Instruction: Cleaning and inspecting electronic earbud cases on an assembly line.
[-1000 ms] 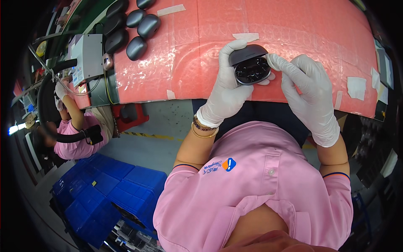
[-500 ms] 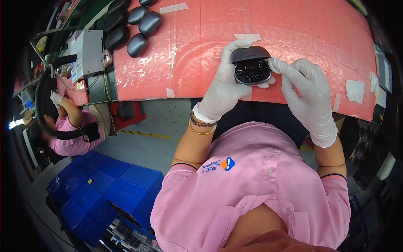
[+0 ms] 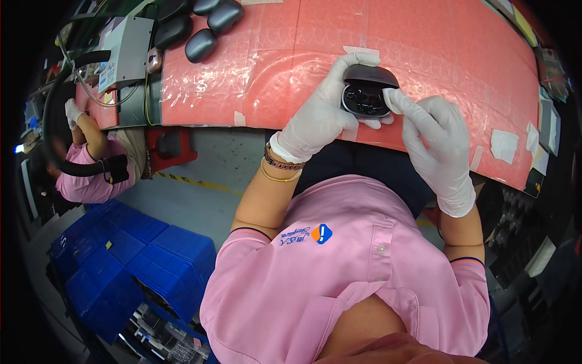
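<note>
My left hand (image 3: 324, 112), in a white glove, grips a dark earbud charging case (image 3: 365, 101) above the pink table covering. The case's lid stands raised on the far side, and its glossy black inside faces up. My left fingers wrap around its left side and underneath. My right hand (image 3: 439, 130), gloved as well, bends in from the right, with its fingertips against the case's right edge near the lid joint. A whitish patch shows at those fingertips; whether it is glove or a bit of cloth cannot be made out.
Several closed dark cases (image 3: 201, 45) sit at the far left, beside a grey box-shaped device (image 3: 127, 51) and a black hose (image 3: 51, 115). Tape and a paper patch (image 3: 504, 145) stick to the table (image 3: 291, 79). Blue crates (image 3: 139, 249) and a co-worker (image 3: 100, 167) are at left.
The whole view has shifted a little. The case has turned slightly in my left hand, and my right fingertips stay at its right edge.
</note>
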Demonstrator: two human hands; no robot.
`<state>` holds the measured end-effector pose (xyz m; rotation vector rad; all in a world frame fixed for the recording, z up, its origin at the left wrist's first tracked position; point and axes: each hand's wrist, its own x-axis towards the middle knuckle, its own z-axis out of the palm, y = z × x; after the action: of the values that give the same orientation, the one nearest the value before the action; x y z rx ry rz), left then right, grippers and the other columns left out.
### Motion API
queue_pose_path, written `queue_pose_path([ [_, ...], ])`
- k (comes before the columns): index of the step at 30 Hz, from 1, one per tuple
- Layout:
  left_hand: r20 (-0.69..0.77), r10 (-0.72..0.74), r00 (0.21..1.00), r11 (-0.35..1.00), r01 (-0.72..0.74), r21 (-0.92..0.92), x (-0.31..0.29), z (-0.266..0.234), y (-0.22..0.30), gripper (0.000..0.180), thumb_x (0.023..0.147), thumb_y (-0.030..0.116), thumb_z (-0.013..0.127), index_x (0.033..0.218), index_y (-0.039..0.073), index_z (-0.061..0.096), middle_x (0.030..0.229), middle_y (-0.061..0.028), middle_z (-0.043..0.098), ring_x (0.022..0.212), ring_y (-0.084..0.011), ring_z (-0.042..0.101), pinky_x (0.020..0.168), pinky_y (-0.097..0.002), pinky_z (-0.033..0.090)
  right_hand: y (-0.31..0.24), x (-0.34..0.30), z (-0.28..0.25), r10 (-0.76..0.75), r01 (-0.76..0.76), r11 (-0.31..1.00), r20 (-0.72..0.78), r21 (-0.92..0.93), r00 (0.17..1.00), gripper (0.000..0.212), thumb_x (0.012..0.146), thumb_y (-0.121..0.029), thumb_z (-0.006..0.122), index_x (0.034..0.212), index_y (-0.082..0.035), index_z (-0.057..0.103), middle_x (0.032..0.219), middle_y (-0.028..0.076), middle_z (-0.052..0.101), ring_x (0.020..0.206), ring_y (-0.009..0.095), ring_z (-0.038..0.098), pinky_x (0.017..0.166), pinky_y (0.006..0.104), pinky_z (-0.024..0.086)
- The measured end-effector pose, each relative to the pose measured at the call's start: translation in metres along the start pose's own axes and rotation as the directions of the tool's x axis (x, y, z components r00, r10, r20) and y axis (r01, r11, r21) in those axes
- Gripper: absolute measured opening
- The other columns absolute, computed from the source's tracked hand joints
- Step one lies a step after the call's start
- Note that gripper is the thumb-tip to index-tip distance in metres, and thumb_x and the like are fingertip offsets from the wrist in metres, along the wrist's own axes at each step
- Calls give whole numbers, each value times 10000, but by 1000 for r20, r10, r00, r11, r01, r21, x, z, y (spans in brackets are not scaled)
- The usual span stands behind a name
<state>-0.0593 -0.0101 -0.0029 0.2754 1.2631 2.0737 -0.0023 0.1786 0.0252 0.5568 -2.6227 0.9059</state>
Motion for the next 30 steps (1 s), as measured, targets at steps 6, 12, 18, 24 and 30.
queue_pose_path([
  [6, -38, 26, 999, 995, -23, 94, 0, 9, -1, 794, 603, -230, 368, 1329, 91, 337, 1244, -116, 453, 1071, -231, 570, 836, -315, 542, -3, 10, 1, -121, 142, 964, 105, -223, 987, 479, 643, 53, 623, 1083, -132, 670, 733, 36, 481, 669, 212, 495, 622, 342, 391],
  [12, 14, 69, 997, 996, -70, 46, -1, 3, -8, 822, 582, -210, 462, 1333, 92, 323, 1209, -184, 520, 994, -291, 633, 817, -320, 549, 9, -1, -13, -10, 23, 961, 49, -274, 999, 454, 678, 76, 605, 1077, -128, 678, 719, 50, 459, 659, 221, 488, 618, 338, 402],
  [18, 6, 26, 1000, 999, -26, -46, 0, 3, -5, 844, 607, -207, 494, 1364, 99, 282, 1178, -275, 561, 974, -326, 649, 800, -327, 560, 20, -6, -23, 252, -248, 957, 5, -150, 968, 372, 793, 49, 606, 1143, -70, 650, 764, 65, 472, 691, 179, 490, 607, 276, 421],
  [24, -6, 38, 999, 999, -38, -22, 1, 2, -5, 856, 613, -205, 505, 1380, 89, 264, 1172, -258, 553, 967, -322, 650, 769, -302, 565, 13, 26, -13, 203, -194, 960, -22, 202, 979, 211, 862, -96, 633, 1060, -25, 651, 845, 116, 561, 737, 254, 566, 658, 330, 464],
  [30, -69, 57, 996, 996, -51, 76, -6, 0, -5, 763, 772, -148, 500, 1401, 85, 137, 1179, -186, 494, 967, -260, 632, 783, -333, 556, 37, 61, 8, -67, -20, 936, 233, 351, 970, 222, 904, -139, 585, 1087, -25, 638, 891, 125, 618, 799, 255, 601, 713, 313, 482],
])
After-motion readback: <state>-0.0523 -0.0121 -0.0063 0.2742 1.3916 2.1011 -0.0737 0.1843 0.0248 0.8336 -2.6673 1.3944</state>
